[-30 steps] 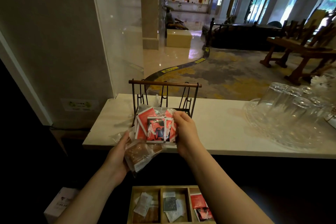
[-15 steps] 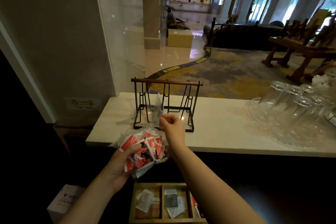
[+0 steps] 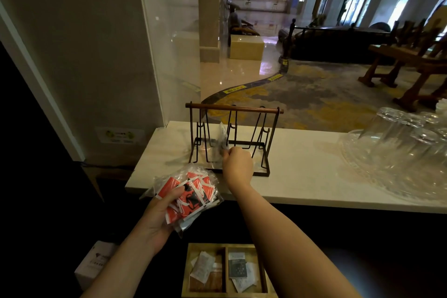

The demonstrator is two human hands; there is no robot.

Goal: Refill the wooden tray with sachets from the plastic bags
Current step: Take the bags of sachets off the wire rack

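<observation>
My left hand (image 3: 157, 218) grips a clear plastic bag of red sachets (image 3: 191, 197) just below the counter's front edge. My right hand (image 3: 237, 167) is over the counter at the base of the metal rack, its fingers curled round a clear, crumpled plastic bag (image 3: 219, 145) that stands up between the rack's wires. The wooden tray (image 3: 225, 247) sits low in front of me, partly cut off by the frame. Its left compartment holds a white sachet (image 3: 202, 267) and its middle one a dark sachet (image 3: 237, 267) on white ones.
A black metal rack with a wooden top bar (image 3: 232, 109) stands on the white counter (image 3: 302, 164). Upturned glasses on a clear glass platter (image 3: 391, 152) fill the counter's right end. A white box (image 3: 94, 264) lies low at the left. Behind the counter is a glass pane.
My right hand left the red sachet bag and reached forward to the clear bag at the rack. My left hand lowered the red sachet bag toward the counter edge.
</observation>
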